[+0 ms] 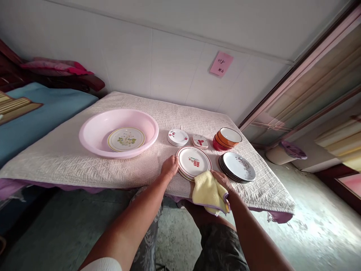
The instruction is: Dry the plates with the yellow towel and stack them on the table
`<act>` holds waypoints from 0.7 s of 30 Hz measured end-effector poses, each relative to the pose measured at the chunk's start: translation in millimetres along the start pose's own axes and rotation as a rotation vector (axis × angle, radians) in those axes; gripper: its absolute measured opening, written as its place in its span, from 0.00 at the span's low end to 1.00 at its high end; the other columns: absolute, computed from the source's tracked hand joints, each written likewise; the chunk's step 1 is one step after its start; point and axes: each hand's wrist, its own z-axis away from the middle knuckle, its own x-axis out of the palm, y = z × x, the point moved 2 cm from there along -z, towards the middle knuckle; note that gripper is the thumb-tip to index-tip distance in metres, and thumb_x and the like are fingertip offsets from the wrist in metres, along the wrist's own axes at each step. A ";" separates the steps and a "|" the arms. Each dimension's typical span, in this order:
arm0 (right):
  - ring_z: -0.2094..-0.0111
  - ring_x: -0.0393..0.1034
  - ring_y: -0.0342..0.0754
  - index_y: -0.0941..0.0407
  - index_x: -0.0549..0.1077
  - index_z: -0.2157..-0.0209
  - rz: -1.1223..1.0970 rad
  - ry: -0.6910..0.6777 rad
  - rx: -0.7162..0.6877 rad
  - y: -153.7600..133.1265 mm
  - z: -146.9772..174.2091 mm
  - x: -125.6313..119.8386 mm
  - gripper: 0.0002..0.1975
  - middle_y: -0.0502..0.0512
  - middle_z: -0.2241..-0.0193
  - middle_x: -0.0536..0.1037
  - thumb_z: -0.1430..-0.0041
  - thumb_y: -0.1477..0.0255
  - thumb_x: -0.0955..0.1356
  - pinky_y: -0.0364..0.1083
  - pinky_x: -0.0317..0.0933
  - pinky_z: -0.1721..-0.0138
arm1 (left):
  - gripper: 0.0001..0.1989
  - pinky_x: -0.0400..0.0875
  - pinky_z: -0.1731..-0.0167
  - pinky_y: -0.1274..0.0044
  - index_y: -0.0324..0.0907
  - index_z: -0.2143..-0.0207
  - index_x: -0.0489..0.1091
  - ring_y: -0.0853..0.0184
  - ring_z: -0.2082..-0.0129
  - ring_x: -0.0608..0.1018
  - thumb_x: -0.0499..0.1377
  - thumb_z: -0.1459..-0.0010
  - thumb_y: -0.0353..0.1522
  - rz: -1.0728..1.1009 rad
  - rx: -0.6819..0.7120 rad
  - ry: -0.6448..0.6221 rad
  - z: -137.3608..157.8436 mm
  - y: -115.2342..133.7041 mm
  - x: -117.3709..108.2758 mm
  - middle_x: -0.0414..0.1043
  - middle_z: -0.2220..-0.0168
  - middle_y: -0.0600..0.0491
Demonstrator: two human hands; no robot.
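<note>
A round white plate (pixel 194 162) with a red rim and a printed picture tops a small stack near the table's front edge. My left hand (pixel 170 165) is closed on the left edge of this plate. On the plate's right side, my right hand (pixel 221 179) grips a yellow cloth (pixel 210 192) with purple edging, which covers the near right part of the rim and hangs over the table edge. Whether the right fingers also touch the plate is hidden by the cloth.
Behind stand small floral plates (pixel 178 137) and square dishes (pixel 200 141). To the right are orange and red bowls (pixel 229 137) and dark-edged plates (pixel 239 166). A pink basin (pixel 93 131) on the left holds a yellow-rimmed plate (pixel 126 139). A bin (pixel 282 152) stands on the floor.
</note>
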 end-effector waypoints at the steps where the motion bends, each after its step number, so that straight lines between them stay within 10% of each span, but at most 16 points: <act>1: 0.75 0.56 0.44 0.55 0.66 0.78 0.003 0.004 -0.007 0.5 -0.2 -0.5 0.24 0.49 0.80 0.64 0.49 0.48 0.66 0.45 0.55 0.72 | 0.19 0.65 0.61 0.76 0.42 0.58 0.71 0.63 0.58 0.78 0.41 0.31 0.35 -0.011 0.006 0.001 -0.1 -0.1 1.0 0.77 0.59 0.46; 21: 0.77 0.55 0.44 0.55 0.64 0.81 0.014 0.077 -0.022 -17.4 10.6 6.4 0.26 0.49 0.82 0.63 0.53 0.45 0.67 0.45 0.54 0.74 | 0.17 0.65 0.60 0.76 0.39 0.54 0.70 0.62 0.57 0.77 0.43 0.32 0.30 -0.206 0.076 -0.045 11.1 9.0 -11.8 0.75 0.56 0.45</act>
